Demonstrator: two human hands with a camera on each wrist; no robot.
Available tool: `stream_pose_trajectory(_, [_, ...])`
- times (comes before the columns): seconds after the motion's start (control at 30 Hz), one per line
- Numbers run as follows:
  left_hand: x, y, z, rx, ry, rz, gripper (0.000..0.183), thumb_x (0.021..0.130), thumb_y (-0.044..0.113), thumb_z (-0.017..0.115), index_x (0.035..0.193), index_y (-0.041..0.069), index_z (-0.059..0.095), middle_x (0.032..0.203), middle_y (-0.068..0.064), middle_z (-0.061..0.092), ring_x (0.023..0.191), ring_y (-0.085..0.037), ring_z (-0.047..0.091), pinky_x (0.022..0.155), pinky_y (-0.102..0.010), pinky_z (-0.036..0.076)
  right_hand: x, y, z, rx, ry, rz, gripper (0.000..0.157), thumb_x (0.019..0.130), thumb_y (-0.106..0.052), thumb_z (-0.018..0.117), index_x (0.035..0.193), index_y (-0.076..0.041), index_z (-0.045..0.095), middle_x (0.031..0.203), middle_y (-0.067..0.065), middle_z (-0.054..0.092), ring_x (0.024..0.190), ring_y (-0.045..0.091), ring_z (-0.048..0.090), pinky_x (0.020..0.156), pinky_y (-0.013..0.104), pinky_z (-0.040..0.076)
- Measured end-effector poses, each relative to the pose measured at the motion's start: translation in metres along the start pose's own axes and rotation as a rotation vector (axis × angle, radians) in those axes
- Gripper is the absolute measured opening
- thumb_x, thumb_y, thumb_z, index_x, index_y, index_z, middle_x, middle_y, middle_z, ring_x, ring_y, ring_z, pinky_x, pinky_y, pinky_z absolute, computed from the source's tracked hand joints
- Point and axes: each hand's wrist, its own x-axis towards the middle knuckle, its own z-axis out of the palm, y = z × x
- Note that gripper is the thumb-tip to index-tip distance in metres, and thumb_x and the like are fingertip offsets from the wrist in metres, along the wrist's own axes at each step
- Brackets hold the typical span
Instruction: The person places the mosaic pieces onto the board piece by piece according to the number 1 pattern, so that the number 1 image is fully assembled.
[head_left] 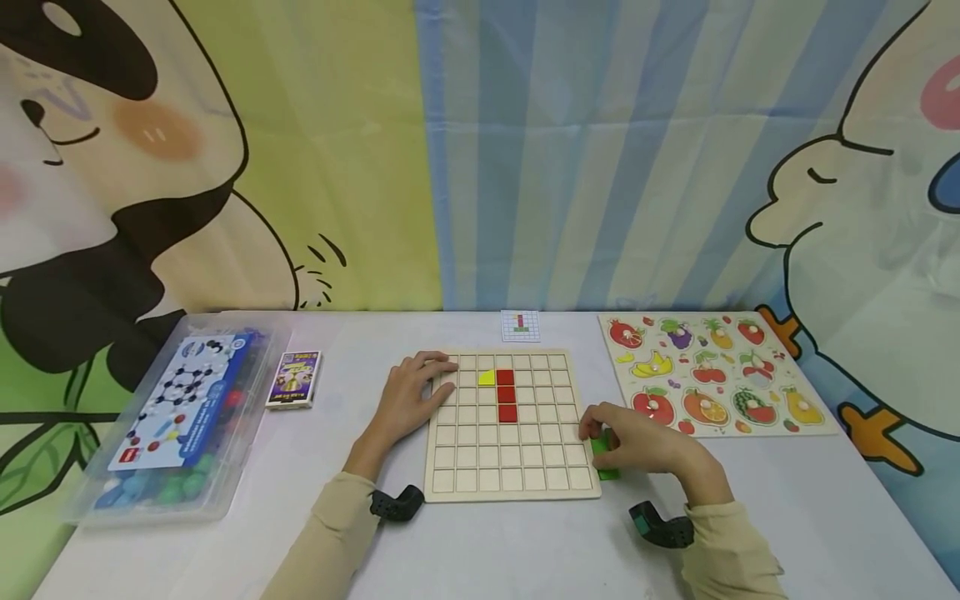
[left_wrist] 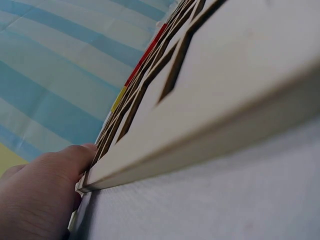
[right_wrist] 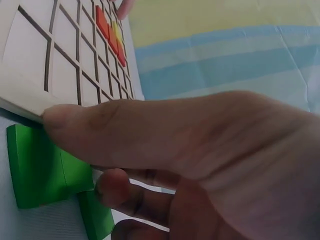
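Note:
A square wooden grid board (head_left: 512, 480) lies flat on the table. On it are red squares (head_left: 506, 394) in a column, with a yellow piece (head_left: 487, 378) beside the top one. My left hand (head_left: 408, 400) rests on the board's upper left edge, thumb and index finger apart on the surface; the left wrist view shows that hand (left_wrist: 45, 187) at the board's corner. Along the right edge, my right hand (head_left: 645, 442) reaches over green pieces (head_left: 606, 473) with its fingers bent. In the right wrist view, the thumb overlaps the board's rim, above the green pieces (right_wrist: 42, 165).
A small pattern card (head_left: 521, 326) lies behind the board. To the right is a fruit puzzle board (head_left: 720, 375). A small card box (head_left: 295, 380) and a clear plastic case (head_left: 180, 417) of coloured parts stand at left. A printed curtain (head_left: 600, 150) hangs behind the table.

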Motion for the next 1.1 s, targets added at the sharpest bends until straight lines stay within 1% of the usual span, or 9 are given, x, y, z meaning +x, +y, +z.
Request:
stream_pose_trajectory(0.1, [0.0001,0.0007,-0.0003,-0.004,-0.001,0.001,0.029,0.088,0.031,0.065,0.116,0.024,0.067,0.126,0.000,0.059,0.103,-0.024,0.055,0.079,-0.038,0.035,-0.0008,0.0003,0.0000,-0.004,-0.017,-0.010,0.031,0.079,-0.010,0.072,0.103,-0.014,0.054,0.094,0.005,0.049,0.072,0.015,0.046,0.060,0.023,0.040])
stream_pose_trajectory(0.27, [0.0009,0.0019,-0.0006,-0.016,0.029,0.030,0.029,0.087,0.028,0.067,0.115,0.021,0.068,0.124,-0.001,0.060,0.101,-0.024,0.056,0.076,-0.038,0.035,-0.0011,-0.0001,-0.0005,-0.012,-0.026,-0.008,0.035,0.077,-0.004,0.069,0.105,-0.015,0.052,0.094,0.005,0.048,0.072,0.015,0.046,0.059,0.023,0.040])
stream_pose_trajectory(0.43, [0.0012,0.0028,-0.0010,-0.011,0.049,0.045,0.029,0.085,0.026,0.068,0.114,0.020,0.068,0.123,-0.002,0.060,0.100,-0.025,0.057,0.075,-0.037,0.034,0.0014,0.0002,0.0009,-0.020,-0.011,-0.007,0.030,0.078,-0.002,0.068,0.100,-0.014,0.053,0.092,0.004,0.049,0.072,0.014,0.047,0.061,0.022,0.041])
stream_pose_trajectory(0.7, [0.0004,0.0027,-0.0021,-0.014,0.017,0.014,0.029,0.087,0.028,0.068,0.115,0.022,0.068,0.124,-0.002,0.060,0.101,-0.025,0.056,0.077,-0.039,0.036,0.0043,-0.0016,0.0031,-0.046,0.011,0.004,0.024,0.079,-0.002,0.068,0.096,-0.014,0.054,0.088,0.003,0.049,0.074,0.015,0.047,0.062,0.022,0.040])
stream_pose_trajectory(0.87, [-0.0005,0.0022,-0.0017,-0.013,0.015,0.013,0.028,0.087,0.028,0.067,0.115,0.022,0.068,0.124,-0.001,0.060,0.101,-0.025,0.056,0.077,-0.039,0.036,0.0037,-0.0035,0.0032,-0.060,0.025,0.016,0.021,0.079,-0.001,0.066,0.093,-0.014,0.056,0.082,0.002,0.051,0.076,0.015,0.048,0.063,0.023,0.041])
stream_pose_trajectory(1.1, [0.0001,0.0020,-0.0024,-0.026,0.008,0.015,0.029,0.088,0.029,0.066,0.116,0.022,0.068,0.124,-0.001,0.060,0.102,-0.024,0.056,0.078,-0.039,0.036,0.0006,-0.0025,-0.0020,-0.084,0.042,0.009,0.010,0.085,-0.010,0.066,0.089,-0.015,0.060,0.078,-0.004,0.053,0.071,0.010,0.049,0.061,0.022,0.040])
